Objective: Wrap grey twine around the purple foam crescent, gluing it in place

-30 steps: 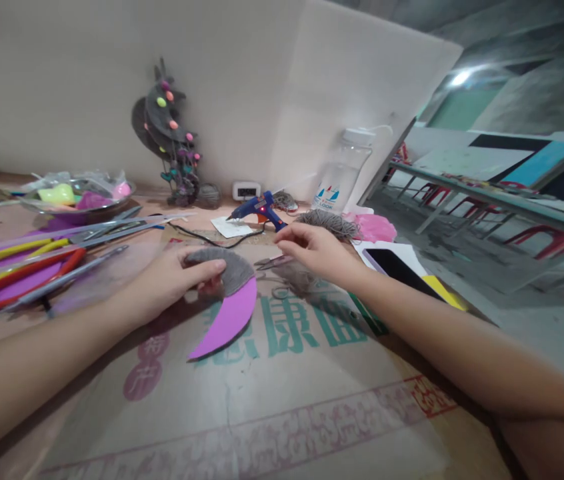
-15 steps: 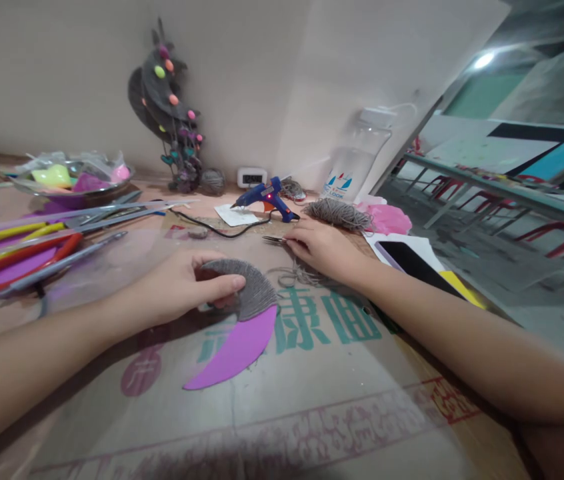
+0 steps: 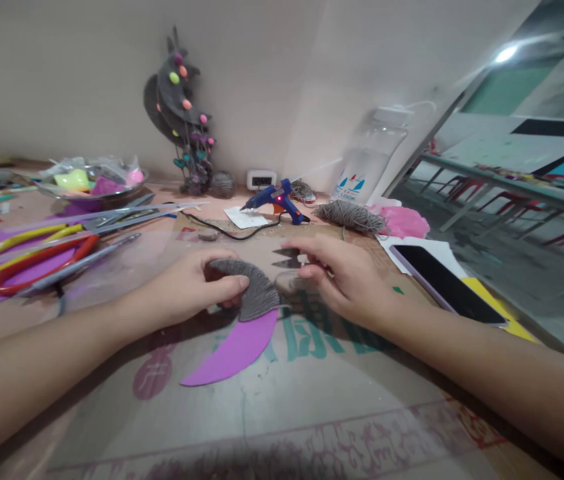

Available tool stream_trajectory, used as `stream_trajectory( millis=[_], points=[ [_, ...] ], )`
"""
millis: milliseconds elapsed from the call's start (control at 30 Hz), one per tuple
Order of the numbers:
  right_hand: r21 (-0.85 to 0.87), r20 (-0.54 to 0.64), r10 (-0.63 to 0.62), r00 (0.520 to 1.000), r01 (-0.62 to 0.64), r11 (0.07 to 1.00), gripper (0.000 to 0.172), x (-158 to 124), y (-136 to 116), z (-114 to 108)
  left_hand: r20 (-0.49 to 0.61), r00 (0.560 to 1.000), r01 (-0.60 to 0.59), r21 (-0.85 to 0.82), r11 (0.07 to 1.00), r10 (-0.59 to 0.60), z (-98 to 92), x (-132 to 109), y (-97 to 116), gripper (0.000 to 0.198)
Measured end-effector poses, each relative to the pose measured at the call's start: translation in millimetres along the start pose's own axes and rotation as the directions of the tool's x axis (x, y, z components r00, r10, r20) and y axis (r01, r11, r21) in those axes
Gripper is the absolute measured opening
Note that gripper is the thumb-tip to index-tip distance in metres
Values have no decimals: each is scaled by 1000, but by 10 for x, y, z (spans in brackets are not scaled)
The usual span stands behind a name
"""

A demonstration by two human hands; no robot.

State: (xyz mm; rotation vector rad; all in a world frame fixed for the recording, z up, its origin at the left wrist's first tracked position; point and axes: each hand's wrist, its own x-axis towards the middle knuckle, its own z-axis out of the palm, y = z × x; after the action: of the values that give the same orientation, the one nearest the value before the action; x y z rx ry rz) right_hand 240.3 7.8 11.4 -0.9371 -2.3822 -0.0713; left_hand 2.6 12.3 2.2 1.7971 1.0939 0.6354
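My left hand (image 3: 207, 283) pinches a crescent (image 3: 227, 353) of purple foam sheet between thumb and fingers. Grey yarn (image 3: 252, 287) is wound closely over its upper half, while the lower tip is bare purple. In my right hand (image 3: 345, 273) is a pair of thread snips (image 3: 288, 257), blades apart and pointing left, just right of the crescent's wrapped part. Their grip is mostly hidden by my fingers. A loose strand of yarn runs from the crescent's right edge toward my right hand.
Behind my hands lie a blue glue gun (image 3: 279, 199) with its red light on, a grey yarn bundle (image 3: 351, 219) and a water bottle (image 3: 369, 157). Scissors (image 3: 42, 260) are at left, a phone (image 3: 445, 283) at right. A decorated grey crescent (image 3: 175, 93) leans on the wall.
My right hand has lifted the snips off the board and brought them nearer the crescent, with the blades now spread. The left hand keeps its hold. The view has shifted slightly left.
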Motion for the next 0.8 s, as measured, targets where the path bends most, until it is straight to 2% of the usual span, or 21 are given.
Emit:
stream_trajectory(
  millis=[67, 200, 800],
  points=[
    [-49, 45, -48, 998, 50, 998, 35, -24, -11, 17, 7, 1000, -4, -7, 1000, 4, 0, 4, -2, 19],
    [-116, 82, -62, 995, 71, 991, 35, -34, 35, 45, 6, 1000, 0, 0, 1000, 0, -1, 7, -14, 18],
    [-38, 108, -120, 987, 124, 991, 29, -39, 48, 92, 7, 1000, -17, 44, 999, 16, 2, -6, 18, 17]
  ],
)
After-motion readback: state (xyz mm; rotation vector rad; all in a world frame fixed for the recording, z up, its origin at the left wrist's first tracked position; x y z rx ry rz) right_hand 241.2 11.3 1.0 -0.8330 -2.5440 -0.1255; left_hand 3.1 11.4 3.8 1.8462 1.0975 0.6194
